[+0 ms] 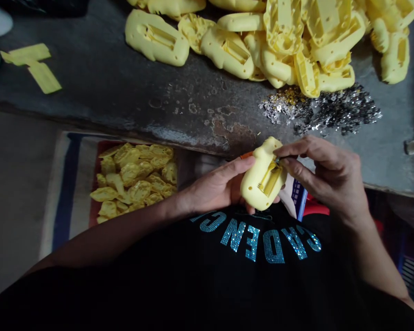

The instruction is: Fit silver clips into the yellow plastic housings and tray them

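My left hand (pixel 224 184) is wrapped around a yellow plastic shell (pixel 257 181), holding it up in front of my chest by the table's edge. The shell's rectangular battery slot faces me. My right hand (pixel 324 172) pinches a small metal contact (pixel 278 161) between thumb and forefinger at the upper end of that slot; most of the piece is hidden by the fingertips. Just beyond my right hand, a heap of small shiny metal contacts (pixel 341 110) lies on the dark table (pixel 124 101).
Many yellow shells (pixel 227 50) are piled along the far side of the table. Two flat yellow strips (pixel 43 76) lie at the left, a whitish lump (pixel 412 147) at the right. Below the table stands a red container (pixel 94 216) full of yellow parts, with a blue basket (pixel 299 197) near my body.
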`<action>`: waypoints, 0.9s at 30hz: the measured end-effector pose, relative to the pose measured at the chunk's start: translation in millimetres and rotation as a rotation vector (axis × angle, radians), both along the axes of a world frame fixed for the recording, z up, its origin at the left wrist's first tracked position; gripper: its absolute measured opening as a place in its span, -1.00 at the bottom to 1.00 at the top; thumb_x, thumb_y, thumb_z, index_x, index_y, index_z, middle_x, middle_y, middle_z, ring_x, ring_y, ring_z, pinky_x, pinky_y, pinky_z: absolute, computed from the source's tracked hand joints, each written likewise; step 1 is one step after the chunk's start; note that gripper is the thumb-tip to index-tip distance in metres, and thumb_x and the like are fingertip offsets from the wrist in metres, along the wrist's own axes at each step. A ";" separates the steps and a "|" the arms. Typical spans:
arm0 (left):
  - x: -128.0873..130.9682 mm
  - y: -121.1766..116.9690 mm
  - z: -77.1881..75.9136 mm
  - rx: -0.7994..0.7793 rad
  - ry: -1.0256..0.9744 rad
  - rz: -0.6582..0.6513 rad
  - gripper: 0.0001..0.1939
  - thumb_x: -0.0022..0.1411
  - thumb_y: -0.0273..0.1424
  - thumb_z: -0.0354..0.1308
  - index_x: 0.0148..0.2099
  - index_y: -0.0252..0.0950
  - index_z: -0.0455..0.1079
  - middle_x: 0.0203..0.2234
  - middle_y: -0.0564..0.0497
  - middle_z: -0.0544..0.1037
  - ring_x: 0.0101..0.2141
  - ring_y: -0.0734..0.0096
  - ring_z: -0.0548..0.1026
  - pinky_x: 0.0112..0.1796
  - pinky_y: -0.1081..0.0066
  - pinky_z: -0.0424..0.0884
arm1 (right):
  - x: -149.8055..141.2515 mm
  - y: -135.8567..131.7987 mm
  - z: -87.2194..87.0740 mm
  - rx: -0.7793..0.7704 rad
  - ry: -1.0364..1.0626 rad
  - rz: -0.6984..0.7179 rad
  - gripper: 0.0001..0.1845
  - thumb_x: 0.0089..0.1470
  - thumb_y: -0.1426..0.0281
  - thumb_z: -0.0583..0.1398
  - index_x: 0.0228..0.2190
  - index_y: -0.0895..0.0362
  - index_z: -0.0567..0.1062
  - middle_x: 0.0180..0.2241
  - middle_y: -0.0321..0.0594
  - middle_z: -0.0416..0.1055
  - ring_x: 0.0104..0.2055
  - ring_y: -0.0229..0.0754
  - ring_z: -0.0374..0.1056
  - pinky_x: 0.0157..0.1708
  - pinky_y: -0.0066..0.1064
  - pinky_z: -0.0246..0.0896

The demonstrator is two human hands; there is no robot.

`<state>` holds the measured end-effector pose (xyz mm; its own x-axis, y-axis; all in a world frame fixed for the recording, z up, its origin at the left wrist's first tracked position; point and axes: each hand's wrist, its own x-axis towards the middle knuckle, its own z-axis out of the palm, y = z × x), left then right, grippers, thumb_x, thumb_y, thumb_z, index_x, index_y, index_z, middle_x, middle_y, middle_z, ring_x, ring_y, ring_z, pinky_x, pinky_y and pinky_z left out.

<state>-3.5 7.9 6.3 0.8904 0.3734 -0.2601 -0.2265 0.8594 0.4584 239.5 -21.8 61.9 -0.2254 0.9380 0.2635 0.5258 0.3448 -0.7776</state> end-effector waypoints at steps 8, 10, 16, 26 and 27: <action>0.5 -2.3 -1.5 0.014 -0.006 0.044 -0.37 0.45 0.11 0.40 0.36 -0.13 0.53 0.09 -0.18 0.74 -0.09 0.07 0.77 -0.42 0.44 0.62 | -4.4 -0.7 8.5 0.071 -0.147 -0.023 -0.80 0.31 0.51 0.40 -0.15 -0.04 0.61 -0.23 -0.38 0.71 -0.25 -0.16 0.62 -0.13 -0.24 0.46; 0.0 -3.4 -1.4 0.032 0.024 0.063 -0.34 0.43 0.10 0.44 0.39 -0.10 0.52 0.14 -0.17 0.72 -0.09 0.07 0.76 -0.38 0.41 0.63 | -6.6 -1.8 11.9 0.079 -0.218 -0.031 -0.78 0.30 0.54 0.37 -0.14 -0.03 0.57 -0.22 -0.38 0.70 -0.25 -0.17 0.62 -0.15 -0.25 0.43; -3.2 -5.4 -2.3 0.021 0.086 0.089 -0.22 0.39 0.09 0.48 0.50 -0.06 0.44 0.22 -0.20 0.69 0.00 -0.06 0.75 -0.38 0.36 0.65 | -15.7 -7.2 16.1 0.135 -0.355 -0.073 -0.81 0.36 0.52 0.36 -0.18 -0.04 0.54 -0.29 -0.38 0.68 -0.32 -0.17 0.58 -0.23 -0.24 0.38; -2.8 -2.4 -0.7 -0.040 -0.008 0.028 -0.16 0.39 0.17 0.42 0.49 -0.21 0.44 0.13 -0.28 0.75 -0.01 -0.08 0.79 -0.41 0.42 0.62 | -10.0 -21.3 1.5 0.194 -0.287 -0.153 -0.83 0.42 0.43 0.36 -0.06 -0.13 0.65 -0.11 -0.27 0.77 -0.13 0.02 0.66 -0.03 -0.01 0.47; -2.3 -3.1 0.4 -0.030 -0.004 0.044 -0.17 0.38 0.16 0.44 0.48 -0.19 0.45 0.12 -0.26 0.75 -0.06 -0.03 0.80 -0.42 0.41 0.63 | -8.2 -18.8 1.1 0.186 -0.266 -0.139 -0.84 0.42 0.41 0.37 -0.05 -0.12 0.66 -0.08 -0.24 0.77 -0.07 0.05 0.66 0.02 0.02 0.48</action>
<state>-5.8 4.8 6.7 0.8743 0.4043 -0.2685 -0.2658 0.8618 0.4321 231.3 -40.6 63.0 -0.1829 0.9058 0.3822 0.7533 0.3789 -0.5375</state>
